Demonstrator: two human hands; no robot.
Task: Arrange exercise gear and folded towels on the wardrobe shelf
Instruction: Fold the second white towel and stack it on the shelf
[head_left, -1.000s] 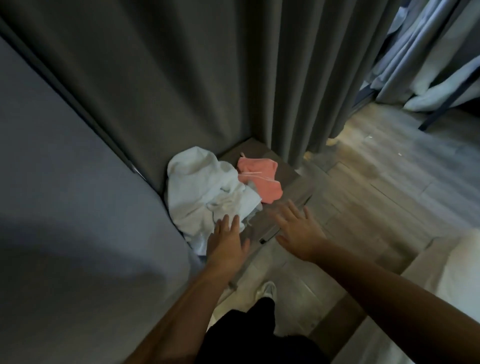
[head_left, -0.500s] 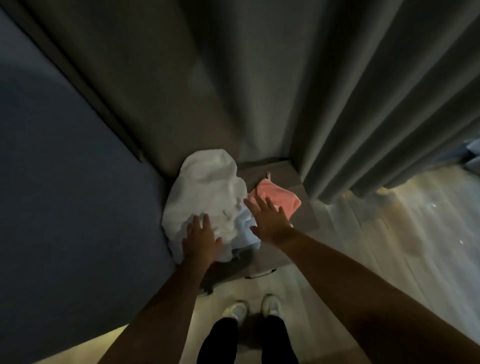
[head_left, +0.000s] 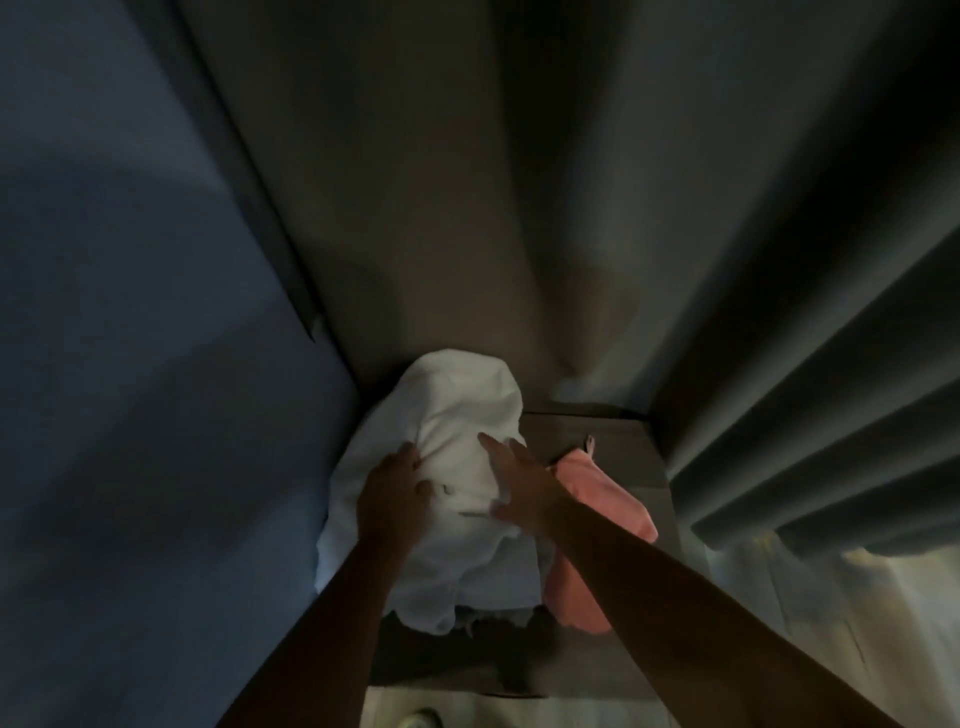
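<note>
A crumpled white towel (head_left: 457, 415) lies in a heap on the low wooden shelf (head_left: 613, 441), pushed against the left wall. Beside it on the right lies a small pink cloth (head_left: 608, 493), partly under my right forearm. My left hand (head_left: 392, 493) rests on the towel's left side with its fingers curled into the fabric. My right hand (head_left: 519, 488) lies flat on the towel's middle, fingers straight and spread.
A dark blue-grey wall (head_left: 156, 364) stands close on the left. Heavy grey curtains (head_left: 779, 364) hang behind and to the right of the shelf. Light wood floor (head_left: 831, 623) shows at the lower right, and a white shoe (head_left: 421, 719) at the bottom edge.
Both hands have moved forward from the shelf's front edge onto the white towel. The right hand crossed left from the pink cloth. The view has moved closer.
</note>
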